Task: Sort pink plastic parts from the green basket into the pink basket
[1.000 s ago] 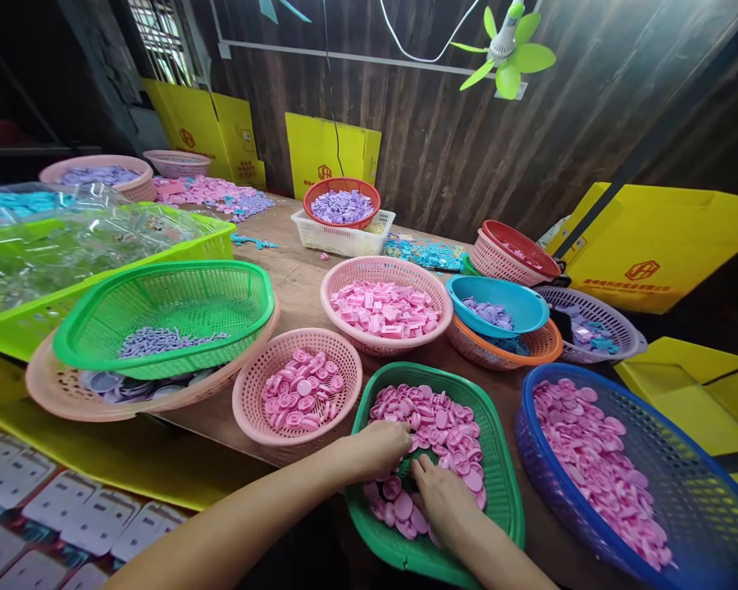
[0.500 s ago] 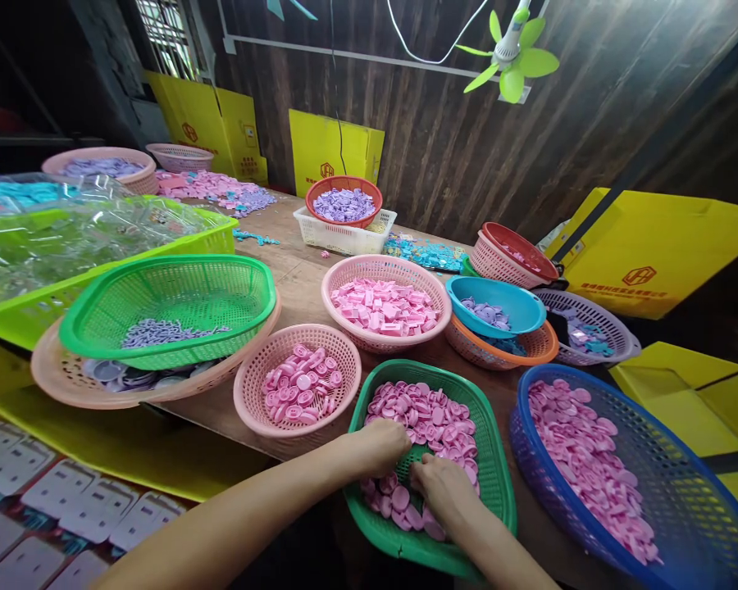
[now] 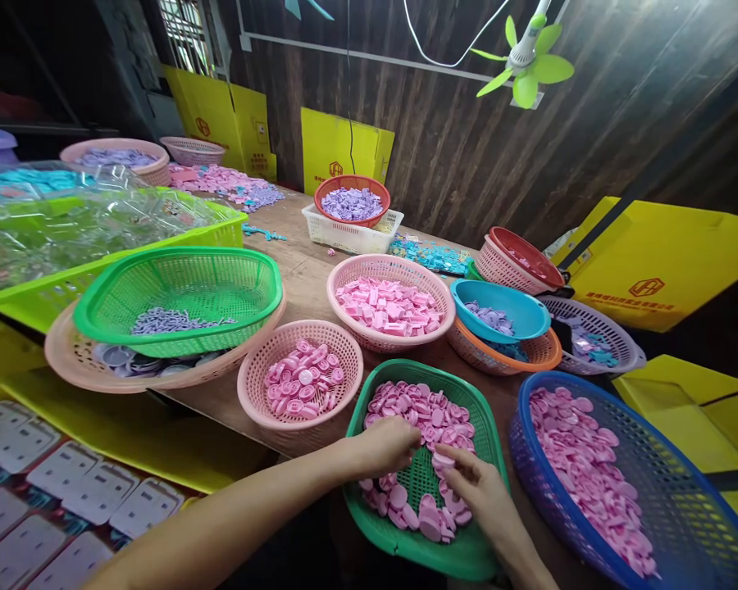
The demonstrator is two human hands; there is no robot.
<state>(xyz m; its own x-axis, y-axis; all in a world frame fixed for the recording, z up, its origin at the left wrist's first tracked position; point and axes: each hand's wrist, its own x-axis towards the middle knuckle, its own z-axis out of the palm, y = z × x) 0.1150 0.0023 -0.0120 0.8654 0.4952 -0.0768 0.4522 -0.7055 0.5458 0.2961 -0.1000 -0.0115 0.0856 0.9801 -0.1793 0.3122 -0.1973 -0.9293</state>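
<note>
Since the previous frame, our right hand [image 3: 480, 489] has shifted rightward; we see it pinching a pink piece [image 3: 443, 461] over the green basket [image 3: 489, 428]. Our left hand [image 3: 389, 447] is curled there, grip contents hidden; cannot tell.

Behind the red basket [image 3: 352, 181], you can read "JFH" in the red emblem [image 3: 335, 169] on a yellow box [image 3: 344, 135]. Left of that basket, another yellow box [image 3: 221, 102] shows you a similar emblem; far right of it, a third yellow box [image 3: 670, 254] bears one above illegible characters [image 3: 630, 303].
</note>
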